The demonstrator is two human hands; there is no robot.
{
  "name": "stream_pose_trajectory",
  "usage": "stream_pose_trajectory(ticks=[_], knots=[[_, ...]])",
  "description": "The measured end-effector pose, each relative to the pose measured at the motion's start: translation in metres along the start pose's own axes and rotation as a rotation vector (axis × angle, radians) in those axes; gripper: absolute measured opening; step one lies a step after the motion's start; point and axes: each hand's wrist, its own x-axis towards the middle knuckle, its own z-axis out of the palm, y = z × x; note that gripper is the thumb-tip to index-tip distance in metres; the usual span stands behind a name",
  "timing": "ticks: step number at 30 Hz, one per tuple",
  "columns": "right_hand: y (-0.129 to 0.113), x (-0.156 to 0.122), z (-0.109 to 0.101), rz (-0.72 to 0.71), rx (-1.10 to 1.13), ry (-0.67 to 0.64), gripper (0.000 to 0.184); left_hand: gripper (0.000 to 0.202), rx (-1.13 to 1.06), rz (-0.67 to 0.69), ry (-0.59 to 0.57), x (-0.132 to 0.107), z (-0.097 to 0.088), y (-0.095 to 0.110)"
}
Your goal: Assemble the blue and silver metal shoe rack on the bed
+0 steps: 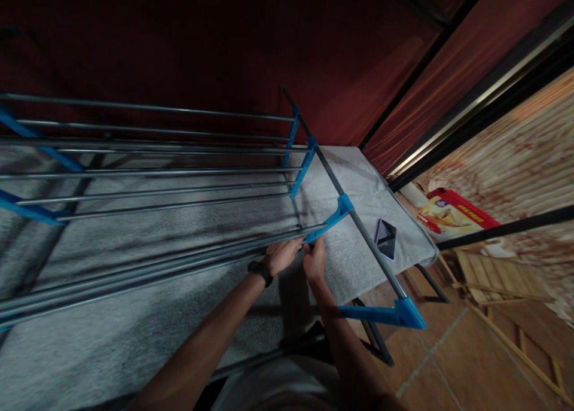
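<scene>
A rack of grey metal rods [192, 194] with blue plastic brackets lies on a grey cloth-covered surface [134, 333]. My left hand [281, 256], a dark band on its wrist, is closed around the end of a metal rod [242, 256]. Beside it, my right hand [315, 260] pinches the lower end of a blue bracket [329, 222], where the rod meets it. The fingertips of both hands are partly hidden by the bracket and rods, so I cannot tell whether the rod end is inside the bracket. Another blue bracket [381, 315] juts out by my right forearm.
A long grey upright rod [329, 169] joins the right-hand brackets. A phone [385, 239] lies on the cloth to the right. Past the surface's edge are a red and yellow box [457, 210], a wooden slatted piece [502, 276] and tiled floor [442, 351]. Dark red fabric [179, 40] hangs behind.
</scene>
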Motion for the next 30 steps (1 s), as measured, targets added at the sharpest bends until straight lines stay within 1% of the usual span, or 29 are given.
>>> stream_pose_trajectory(ticks=[5,9,15,21,25,27,30], knots=[[-0.003,-0.001,0.000,0.002,0.013,-0.008,0.034,0.047,-0.034,-0.019,-0.002,0.001,0.004,-0.004],[-0.003,-0.002,0.001,-0.005,0.007,-0.003,0.035,0.048,-0.054,-0.006,0.011,0.002,0.009,-0.008],[-0.007,-0.004,0.005,-0.034,-0.013,0.014,0.035,0.046,-0.107,-0.043,0.011,0.002,0.013,-0.010],[-0.011,-0.007,0.006,-0.063,-0.019,0.030,0.039,0.045,-0.142,-0.044,0.020,0.003,0.011,-0.010],[-0.012,-0.006,0.008,-0.067,-0.031,0.052,0.035,0.046,-0.123,-0.017,0.010,0.005,0.009,-0.009],[-0.012,-0.006,0.006,-0.072,-0.024,0.046,0.032,0.046,-0.091,0.009,0.007,0.002,0.007,-0.006],[-0.011,-0.010,0.001,-0.094,0.027,0.001,0.028,0.046,-0.016,0.053,0.006,-0.009,0.000,0.003]])
